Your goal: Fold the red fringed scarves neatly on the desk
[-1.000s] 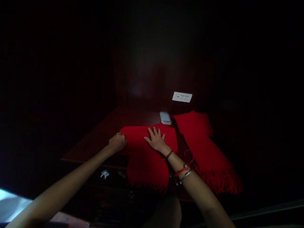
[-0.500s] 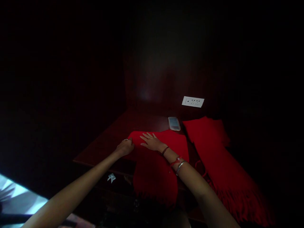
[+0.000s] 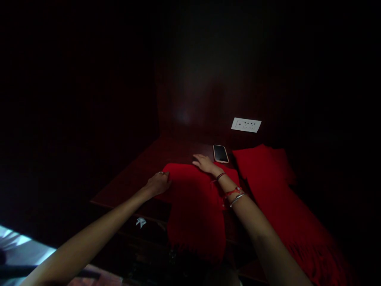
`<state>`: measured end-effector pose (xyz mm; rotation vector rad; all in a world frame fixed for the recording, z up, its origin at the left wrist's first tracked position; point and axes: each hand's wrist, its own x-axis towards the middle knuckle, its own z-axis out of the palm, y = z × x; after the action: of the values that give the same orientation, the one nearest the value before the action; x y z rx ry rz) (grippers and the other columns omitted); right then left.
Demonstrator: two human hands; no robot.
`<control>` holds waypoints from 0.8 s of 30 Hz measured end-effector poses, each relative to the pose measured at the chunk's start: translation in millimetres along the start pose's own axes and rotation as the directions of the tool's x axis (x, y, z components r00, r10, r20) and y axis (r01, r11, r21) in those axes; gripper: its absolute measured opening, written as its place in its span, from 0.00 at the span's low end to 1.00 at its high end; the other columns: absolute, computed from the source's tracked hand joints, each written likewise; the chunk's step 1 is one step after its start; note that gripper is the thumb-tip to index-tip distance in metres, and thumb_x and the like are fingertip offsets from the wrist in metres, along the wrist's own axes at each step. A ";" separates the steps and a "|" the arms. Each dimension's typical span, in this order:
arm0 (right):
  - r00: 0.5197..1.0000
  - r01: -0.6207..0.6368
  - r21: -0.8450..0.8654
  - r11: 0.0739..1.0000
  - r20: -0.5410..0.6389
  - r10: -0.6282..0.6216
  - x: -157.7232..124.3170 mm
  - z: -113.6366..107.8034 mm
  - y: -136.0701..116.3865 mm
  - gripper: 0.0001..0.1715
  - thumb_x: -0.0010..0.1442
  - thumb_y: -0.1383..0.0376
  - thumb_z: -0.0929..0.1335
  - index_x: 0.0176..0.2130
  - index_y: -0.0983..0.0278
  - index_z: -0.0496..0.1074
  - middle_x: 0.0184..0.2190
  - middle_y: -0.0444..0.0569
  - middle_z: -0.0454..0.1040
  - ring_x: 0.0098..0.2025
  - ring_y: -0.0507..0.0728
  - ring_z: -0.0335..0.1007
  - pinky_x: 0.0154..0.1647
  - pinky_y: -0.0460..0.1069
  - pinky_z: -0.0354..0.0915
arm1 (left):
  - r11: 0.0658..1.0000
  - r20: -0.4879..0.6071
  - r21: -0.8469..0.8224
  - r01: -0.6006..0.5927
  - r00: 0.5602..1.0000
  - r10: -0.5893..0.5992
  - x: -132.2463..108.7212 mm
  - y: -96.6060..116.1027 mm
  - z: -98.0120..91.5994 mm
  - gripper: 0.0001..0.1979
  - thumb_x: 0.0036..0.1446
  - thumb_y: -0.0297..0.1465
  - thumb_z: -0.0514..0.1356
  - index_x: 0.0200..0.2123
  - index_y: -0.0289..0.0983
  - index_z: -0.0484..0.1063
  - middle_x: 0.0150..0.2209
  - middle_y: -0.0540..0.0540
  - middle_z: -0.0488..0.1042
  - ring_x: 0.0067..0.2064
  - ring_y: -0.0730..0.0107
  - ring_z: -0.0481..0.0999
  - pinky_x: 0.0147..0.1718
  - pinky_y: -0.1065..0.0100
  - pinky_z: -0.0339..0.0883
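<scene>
A red fringed scarf [image 3: 193,210] lies over the dark wooden tabletop, its fringed end hanging down past the front edge. My left hand [image 3: 159,183] is closed on the scarf's left edge, a ring on one finger. Across the scarf's far edge rests my right hand [image 3: 204,163], palm down and fingers stretched out towards the left. Bracelets circle that wrist. Just beyond the right hand is a phone [image 3: 220,153], lying flat with a dark screen.
Another red fringed cloth [image 3: 276,190] spreads along the right side. A white socket panel [image 3: 246,124] is set in the back wall. Below the table's front edge shows a small white paper scrap [image 3: 141,222]. The surroundings are very dark.
My right hand has slid right and away from me, from the scarf's middle to its far edge. My left hand keeps its hold on the left edge.
</scene>
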<state>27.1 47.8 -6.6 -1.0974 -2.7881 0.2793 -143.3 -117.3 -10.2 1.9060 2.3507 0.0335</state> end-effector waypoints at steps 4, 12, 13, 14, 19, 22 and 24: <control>0.954 -0.246 -0.002 0.969 -0.177 0.242 -0.2 -14.8 54.8 0.28 0.59 0.65 0.54 0.57 0.73 0.45 0.56 0.62 0.51 0.58 0.59 0.43 0.55 0.60 0.40 | 1.000 -0.094 0.006 -0.031 0.995 0.031 29.6 9.8 -9.4 0.23 0.55 0.38 0.45 0.51 0.32 0.57 0.47 0.35 0.64 0.47 0.56 0.65 0.41 0.62 0.60; 0.869 -0.429 0.011 0.903 -0.268 0.416 -1.9 -4.1 113.2 0.39 0.54 0.51 0.56 0.55 0.77 0.48 0.54 0.65 0.52 0.58 0.62 0.42 0.54 0.57 0.42 | 0.988 -0.114 -0.132 -0.074 0.992 0.059 114.1 49.4 -15.1 0.26 0.55 0.40 0.44 0.54 0.33 0.53 0.52 0.36 0.58 0.52 0.58 0.59 0.44 0.65 0.57; 0.864 -0.437 0.019 0.899 -0.270 0.425 -1.7 -1.3 115.1 0.39 0.54 0.51 0.57 0.54 0.77 0.49 0.54 0.65 0.53 0.57 0.62 0.44 0.54 0.56 0.43 | 0.986 -0.108 -0.136 -0.091 0.991 0.077 118.7 52.0 -13.0 0.26 0.55 0.40 0.45 0.55 0.33 0.53 0.53 0.37 0.58 0.53 0.59 0.59 0.45 0.66 0.56; 0.862 -0.440 0.028 0.898 -0.267 0.430 -1.5 0.9 116.6 0.39 0.53 0.50 0.57 0.53 0.77 0.50 0.53 0.65 0.55 0.56 0.62 0.47 0.53 0.55 0.45 | 0.984 -0.101 -0.139 -0.108 0.990 0.094 122.1 53.7 -10.6 0.26 0.55 0.40 0.45 0.55 0.33 0.53 0.53 0.37 0.58 0.53 0.60 0.59 0.45 0.66 0.56; 0.865 -0.421 0.046 0.906 -0.279 0.416 -3.1 -0.1 117.8 0.37 0.53 0.51 0.58 0.52 0.76 0.51 0.51 0.64 0.57 0.53 0.61 0.53 0.52 0.54 0.48 | 0.982 -0.076 -0.143 -0.123 0.991 0.113 124.3 50.5 -0.9 0.26 0.55 0.39 0.46 0.54 0.32 0.53 0.52 0.36 0.59 0.53 0.59 0.59 0.45 0.65 0.56; 0.884 -0.314 0.047 0.948 -0.351 0.310 -9.2 -4.1 107.2 0.37 0.54 0.55 0.58 0.54 0.77 0.47 0.53 0.64 0.54 0.55 0.59 0.49 0.53 0.51 0.47 | 0.985 -0.089 -0.139 -0.102 0.992 0.090 111.8 39.4 -2.1 0.26 0.54 0.39 0.46 0.54 0.31 0.54 0.52 0.35 0.59 0.52 0.56 0.60 0.44 0.63 0.57; 0.914 -0.211 0.034 0.977 -0.347 0.209 -16.8 -3.6 93.8 0.34 0.54 0.57 0.58 0.54 0.76 0.48 0.53 0.62 0.55 0.55 0.57 0.50 0.53 0.49 0.47 | 0.987 -0.126 -0.131 -0.090 0.989 0.074 96.0 28.6 -6.0 0.25 0.55 0.38 0.45 0.53 0.31 0.55 0.51 0.34 0.58 0.51 0.53 0.59 0.43 0.60 0.58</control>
<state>101.9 104.1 -24.6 -1.3068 -2.3645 0.0865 -135.6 -17.3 -8.9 1.9851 2.2748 0.3170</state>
